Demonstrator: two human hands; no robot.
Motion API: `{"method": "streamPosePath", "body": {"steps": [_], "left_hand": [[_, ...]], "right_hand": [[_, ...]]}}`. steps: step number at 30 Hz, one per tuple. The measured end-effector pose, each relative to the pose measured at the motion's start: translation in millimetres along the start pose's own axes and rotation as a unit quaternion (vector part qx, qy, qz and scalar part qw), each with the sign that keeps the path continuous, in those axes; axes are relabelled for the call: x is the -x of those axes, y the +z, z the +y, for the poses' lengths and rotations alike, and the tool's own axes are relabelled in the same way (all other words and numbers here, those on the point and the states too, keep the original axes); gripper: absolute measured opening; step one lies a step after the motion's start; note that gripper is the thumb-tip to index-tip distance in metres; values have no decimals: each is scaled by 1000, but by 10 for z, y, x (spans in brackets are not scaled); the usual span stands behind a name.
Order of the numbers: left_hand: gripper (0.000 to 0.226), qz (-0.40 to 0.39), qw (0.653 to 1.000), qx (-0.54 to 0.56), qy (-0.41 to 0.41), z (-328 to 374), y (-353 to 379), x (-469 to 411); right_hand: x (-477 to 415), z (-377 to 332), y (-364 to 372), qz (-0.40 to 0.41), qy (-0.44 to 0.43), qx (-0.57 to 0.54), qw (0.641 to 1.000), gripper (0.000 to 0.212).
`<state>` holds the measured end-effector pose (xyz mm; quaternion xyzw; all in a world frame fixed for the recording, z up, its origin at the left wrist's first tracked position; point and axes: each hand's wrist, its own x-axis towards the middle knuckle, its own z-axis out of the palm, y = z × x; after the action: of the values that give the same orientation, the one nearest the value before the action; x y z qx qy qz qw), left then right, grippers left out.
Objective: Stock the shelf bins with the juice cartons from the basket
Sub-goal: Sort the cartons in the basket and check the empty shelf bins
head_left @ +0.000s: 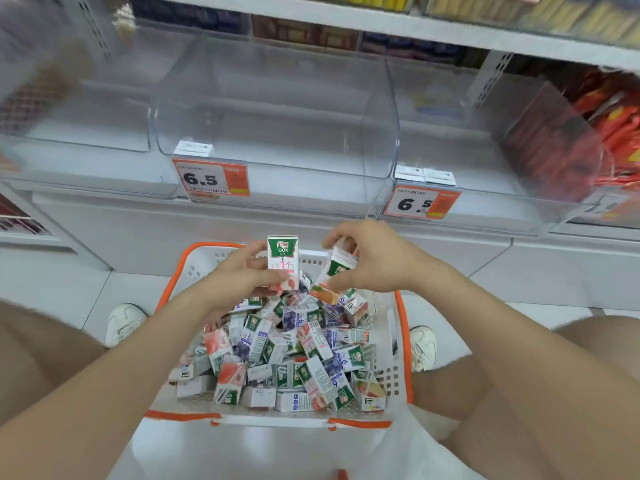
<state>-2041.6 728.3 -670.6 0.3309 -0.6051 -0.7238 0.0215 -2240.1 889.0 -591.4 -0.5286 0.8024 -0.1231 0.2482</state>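
Basket [404, 327] on the floor between the feet, heaped with small juice cartons [277, 358]. Over its far end, left hand [239, 278]: fingers [254, 253] grasping a pink carton [283, 258], upright. Right hand [375, 259] pinches an orange carton [333, 271], tilted, just above the heap. Beyond, clear shelf bins [277, 109]; price tags [207, 178] read 6.5.
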Motion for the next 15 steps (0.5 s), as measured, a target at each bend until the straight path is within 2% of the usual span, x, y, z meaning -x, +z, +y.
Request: {"method": "streamPosePath", "body": {"steps": [2, 4, 7, 10, 15], "left_hand": [[51, 18, 1000, 4, 17, 135, 9, 96], [53, 47, 999, 2, 27, 294, 5, 219], [37, 65, 995, -22, 77, 576, -48, 425], [38, 71, 987, -64, 129, 866, -176, 580], [28, 160, 946, -180, 218, 1208, -503, 646]], "right_hand": [[-11, -129, -69, 44, 6, -42, 998, 65], [-45, -234, -141, 88, -3, -69, 994, 53], [-82, -410, -297, 139, -28, -111, 984, 43], [-102, -592, -456, 213, -35, -142, 966, 48], [-254, -831, -589, 332, -90, -170, 924, 33]]}}
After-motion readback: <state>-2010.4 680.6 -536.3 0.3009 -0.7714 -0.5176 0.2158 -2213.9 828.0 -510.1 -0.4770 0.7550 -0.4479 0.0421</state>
